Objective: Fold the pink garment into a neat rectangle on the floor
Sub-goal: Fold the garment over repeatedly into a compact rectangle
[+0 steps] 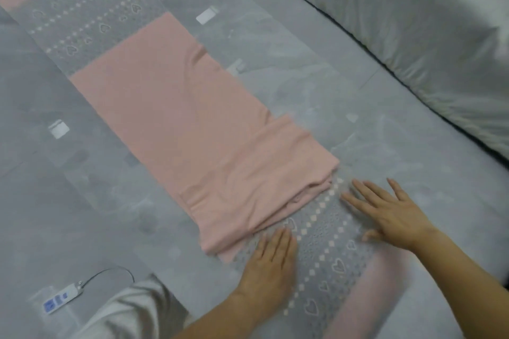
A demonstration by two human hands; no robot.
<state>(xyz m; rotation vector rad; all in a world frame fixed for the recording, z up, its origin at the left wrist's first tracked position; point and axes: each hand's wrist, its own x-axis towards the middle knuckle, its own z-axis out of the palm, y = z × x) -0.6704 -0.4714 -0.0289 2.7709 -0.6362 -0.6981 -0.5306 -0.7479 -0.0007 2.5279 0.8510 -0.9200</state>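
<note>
Both my hands lie flat at the near end of the pink garment [176, 121], palms down and gripping nothing. My left hand [271, 264] has its fingers held together, the fingertips just touching the garment's folded near edge. My right hand [385, 212] has its fingers spread and rests beside the garment's near right corner, close to it, though I cannot tell if it touches the pink cloth. What both palms press on is the grey patterned band [325, 256], sprinkled with hearts and small pale diamonds, which comes out from under the garment's near edge and ends in a pink strip nearer to me. The garment itself lies as a long strip on the grey floor [55, 187], running away from me and to the left, with a doubled layer at its near end. Beyond the garment's far end more of the same patterned cloth [82, 16] shows. Left of the garment's near end, by my pale sleeve [132, 308], a small white device [59, 298] with a cable lies on the floor. Right of the garment, well apart, sits rumpled white bedding [413, 22].
</note>
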